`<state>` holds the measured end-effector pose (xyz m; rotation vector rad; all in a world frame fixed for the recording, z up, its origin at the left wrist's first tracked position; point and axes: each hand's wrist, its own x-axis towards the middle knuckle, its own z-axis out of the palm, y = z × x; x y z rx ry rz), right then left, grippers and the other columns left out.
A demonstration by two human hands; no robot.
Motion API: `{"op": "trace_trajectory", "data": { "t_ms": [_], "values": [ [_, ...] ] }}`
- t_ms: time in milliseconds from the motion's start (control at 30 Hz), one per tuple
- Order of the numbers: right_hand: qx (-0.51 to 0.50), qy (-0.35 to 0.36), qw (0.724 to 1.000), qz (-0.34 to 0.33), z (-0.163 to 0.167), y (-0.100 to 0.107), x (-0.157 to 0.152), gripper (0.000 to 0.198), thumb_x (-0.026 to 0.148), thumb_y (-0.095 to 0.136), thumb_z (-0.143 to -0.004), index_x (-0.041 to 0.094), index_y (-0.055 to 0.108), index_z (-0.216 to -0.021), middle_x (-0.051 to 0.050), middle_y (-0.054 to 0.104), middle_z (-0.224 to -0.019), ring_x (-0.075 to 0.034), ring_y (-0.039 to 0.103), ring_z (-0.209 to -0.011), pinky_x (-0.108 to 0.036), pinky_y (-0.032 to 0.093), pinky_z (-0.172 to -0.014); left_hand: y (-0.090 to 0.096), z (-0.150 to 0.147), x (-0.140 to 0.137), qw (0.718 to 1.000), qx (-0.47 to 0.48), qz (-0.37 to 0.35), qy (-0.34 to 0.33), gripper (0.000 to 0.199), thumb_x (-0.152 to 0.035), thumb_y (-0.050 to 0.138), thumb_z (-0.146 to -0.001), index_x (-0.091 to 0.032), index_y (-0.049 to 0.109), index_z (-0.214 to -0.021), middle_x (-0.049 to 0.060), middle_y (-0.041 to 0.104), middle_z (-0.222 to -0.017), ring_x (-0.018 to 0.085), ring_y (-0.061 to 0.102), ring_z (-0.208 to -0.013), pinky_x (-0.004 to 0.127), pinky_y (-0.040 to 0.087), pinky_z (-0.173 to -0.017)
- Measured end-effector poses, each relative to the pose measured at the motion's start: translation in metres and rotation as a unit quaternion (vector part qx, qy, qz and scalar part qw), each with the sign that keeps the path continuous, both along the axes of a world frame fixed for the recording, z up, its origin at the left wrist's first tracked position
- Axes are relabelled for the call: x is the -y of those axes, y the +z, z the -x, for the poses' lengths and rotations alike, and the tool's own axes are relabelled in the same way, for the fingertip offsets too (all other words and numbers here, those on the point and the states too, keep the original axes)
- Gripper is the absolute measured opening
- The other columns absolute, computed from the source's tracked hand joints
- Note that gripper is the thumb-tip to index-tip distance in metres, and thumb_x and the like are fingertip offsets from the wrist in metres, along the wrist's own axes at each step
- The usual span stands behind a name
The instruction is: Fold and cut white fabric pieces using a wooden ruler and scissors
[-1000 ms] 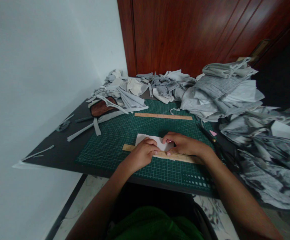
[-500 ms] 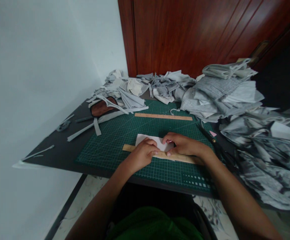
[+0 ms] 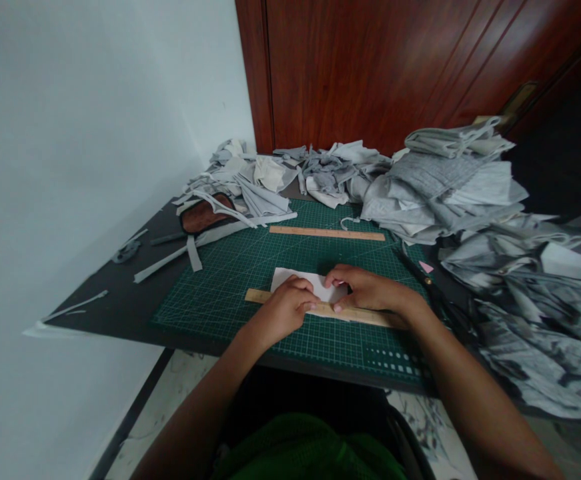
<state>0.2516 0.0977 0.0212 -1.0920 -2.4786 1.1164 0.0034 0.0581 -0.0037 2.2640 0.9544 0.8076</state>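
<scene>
A small white rectangular piece [image 3: 319,288], paper or cloth, lies on the green cutting mat [image 3: 210,300]. Across its near part runs a wooden ruler [image 3: 256,295]. With curled fingers, my left hand [image 3: 290,307] presses the ruler down on the piece; its thumb and fingertips meet at the ruler's upper edge. My right hand [image 3: 365,288] is bent over the piece's right end, index finger curled on the white surface and thumb at the ruler's edge. The forearm and hand cover the ruler's right end.
A second wooden ruler [image 3: 327,233] lies farther back on the mat. Black scissors [image 3: 433,287] rest at its right edge beside a pink scrap [image 3: 425,267]. Grey folded fabric [image 3: 440,187] is heaped right, with cloth scraps [image 3: 330,170] behind. A brown dark-edged piece [image 3: 205,215] lies left.
</scene>
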Motion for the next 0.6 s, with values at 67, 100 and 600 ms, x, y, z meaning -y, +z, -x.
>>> {"op": "trace_trajectory", "data": {
  "t_ms": [67,100,600],
  "values": [
    [-0.003,0.003,1.000,-0.001,-0.001,0.000,0.000,0.038,0.026,0.084,-0.077,0.023,0.067,-0.111,-0.003,0.060,-0.107,-0.022,0.058,-0.098,-0.033,0.046,-0.085,0.001,-0.002,0.003,0.999,-0.027,-0.018,0.014,0.030,0.001,0.059,-0.087,-0.021,0.078,-0.092,0.004,0.069,-0.091,0.021,0.060,-0.096,0.037,0.050,-0.088],
    [-0.004,0.005,1.000,-0.003,-0.001,-0.001,0.000,0.038,0.027,0.084,-0.078,0.023,0.067,-0.111,-0.003,0.059,-0.106,-0.022,0.058,-0.098,-0.032,0.046,-0.085,0.002,-0.003,0.005,0.998,-0.049,-0.030,0.019,0.032,0.002,0.058,-0.086,-0.021,0.078,-0.091,0.004,0.069,-0.090,0.022,0.059,-0.095,0.037,0.050,-0.087],
    [0.000,0.008,1.000,0.009,0.001,0.003,0.003,0.036,0.027,0.082,-0.080,0.025,0.067,-0.112,-0.003,0.059,-0.106,-0.022,0.059,-0.096,-0.032,0.047,-0.081,0.009,-0.008,0.016,0.986,-0.143,-0.072,0.043,0.042,0.008,0.052,-0.082,-0.023,0.079,-0.092,0.004,0.071,-0.091,0.024,0.058,-0.094,0.039,0.048,-0.084]
  ]
}}
